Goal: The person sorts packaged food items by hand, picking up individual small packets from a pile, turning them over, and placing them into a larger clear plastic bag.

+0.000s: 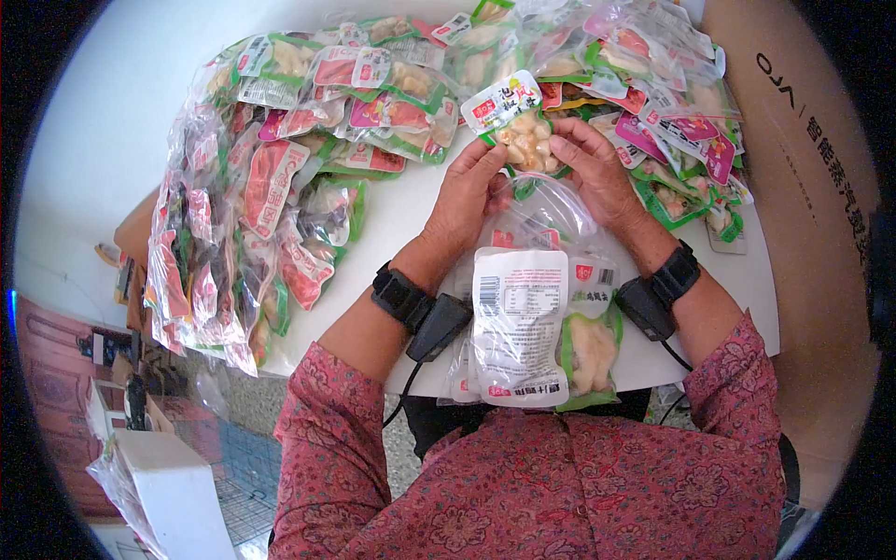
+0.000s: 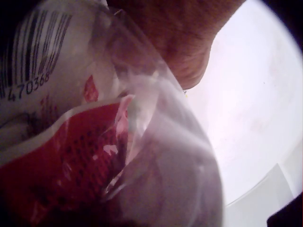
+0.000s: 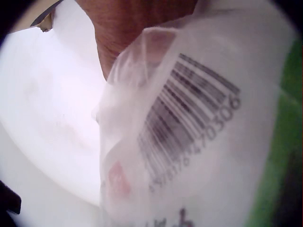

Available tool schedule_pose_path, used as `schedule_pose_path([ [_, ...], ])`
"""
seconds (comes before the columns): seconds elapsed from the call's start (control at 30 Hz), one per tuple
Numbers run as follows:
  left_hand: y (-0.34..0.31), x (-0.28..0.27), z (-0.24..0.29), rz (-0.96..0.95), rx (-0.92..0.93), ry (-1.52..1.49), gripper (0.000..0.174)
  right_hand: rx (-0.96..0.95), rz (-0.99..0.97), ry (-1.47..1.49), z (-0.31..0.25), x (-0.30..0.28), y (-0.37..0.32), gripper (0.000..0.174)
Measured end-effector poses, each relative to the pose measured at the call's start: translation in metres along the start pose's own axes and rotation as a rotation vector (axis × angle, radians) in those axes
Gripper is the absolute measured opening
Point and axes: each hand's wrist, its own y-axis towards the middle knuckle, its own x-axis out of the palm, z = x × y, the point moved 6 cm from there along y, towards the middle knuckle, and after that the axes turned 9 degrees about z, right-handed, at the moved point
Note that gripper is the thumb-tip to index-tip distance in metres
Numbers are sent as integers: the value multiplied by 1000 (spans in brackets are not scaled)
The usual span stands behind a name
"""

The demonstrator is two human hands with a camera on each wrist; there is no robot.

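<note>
In the head view, both hands hold a small vacuum-sealed food packet with a white printed top and pale pieces showing through its clear window. My left hand pinches its left edge, and my right hand grips its right edge. Just below them lies a clear plastic bag filled with more packets, among them a white one with printed text and a green-edged one. Close up, the left wrist view has a red-and-white packet under clear film; a barcoded packet lies beside it. The right wrist view shows another barcode through film.
Clear bags stuffed with packets are heaped on the white table, one pile at the left and another at the back right. A large cardboard box stands along the right side. A white box sits lower left.
</note>
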Motion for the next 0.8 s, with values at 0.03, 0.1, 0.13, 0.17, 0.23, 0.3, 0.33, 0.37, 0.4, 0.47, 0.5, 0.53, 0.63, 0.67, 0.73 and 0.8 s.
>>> schedule_pose_path([
  [0.03,0,0,0,2,4,-11,19,-60,12,-71,0,-1,2,25],
  [0.1,1,0,0,3,8,-23,19,-121,24,-143,-2,-2,2,24],
  [0.13,2,-1,-1,-3,1,-33,18,-149,43,-173,-3,-1,2,24],
  [0.17,3,-1,-2,-9,-6,-44,17,-177,63,-202,-4,0,2,24],
  [0.23,3,-1,-2,-7,-6,-48,16,-172,69,-196,-3,-1,2,23],
  [0.3,3,-1,-2,-6,-7,-52,16,-166,76,-189,-5,0,1,22],
  [0.33,3,-1,-2,2,-9,-59,16,-161,58,-188,-7,2,0,21],
  [0.37,3,-1,-3,10,-11,-67,16,-157,39,-187,-9,4,-2,21],
  [0.4,3,-1,-2,10,-11,-66,16,-157,40,-186,-10,5,-2,21],
  [0.47,2,0,-1,15,-12,-78,16,-188,16,-212,-14,9,-4,20],
  [0.5,2,-1,-2,16,-13,-77,16,-187,16,-210,-13,9,-3,20],
  [0.53,2,-1,-1,4,-4,-73,16,-190,19,-233,-12,9,-3,21],
  [0.63,3,-1,-1,-9,8,-69,16,-185,13,-244,-11,9,-2,22],
  [0.67,3,-1,-1,-11,10,-69,16,-177,6,-233,-10,9,-2,22],
  [0.73,3,-1,-1,-7,5,-90,15,-171,-2,-211,-11,10,-2,23],
  [0.8,2,0,0,-3,-1,-111,15,-166,-11,-189,-12,12,-3,24],
])
